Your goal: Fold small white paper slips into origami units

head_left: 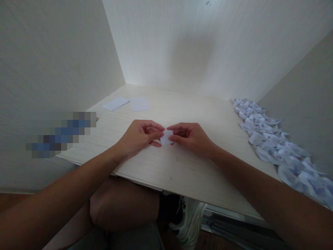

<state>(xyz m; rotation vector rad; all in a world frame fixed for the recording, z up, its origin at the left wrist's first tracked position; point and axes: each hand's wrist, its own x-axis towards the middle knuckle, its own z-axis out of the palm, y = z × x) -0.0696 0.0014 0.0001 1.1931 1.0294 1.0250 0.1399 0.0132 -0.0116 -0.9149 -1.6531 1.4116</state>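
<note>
Between my two hands, just above the middle of the table, is a small piece of white paper [166, 138]. My left hand [144, 134] pinches its left edge with thumb and fingers. On the opposite side my right hand [189, 138] grips the paper the same way, thumb in front. The paper looks folded, but its exact shape is partly covered by my fingertips.
A white table [161, 170] meets walls at the back and sides. White paper sheets [139, 103] and a paper stack [116, 103] lie at the back left. Many folded white papers [270, 133] line the right side. A blurred-out patch [62, 135] covers the left edge.
</note>
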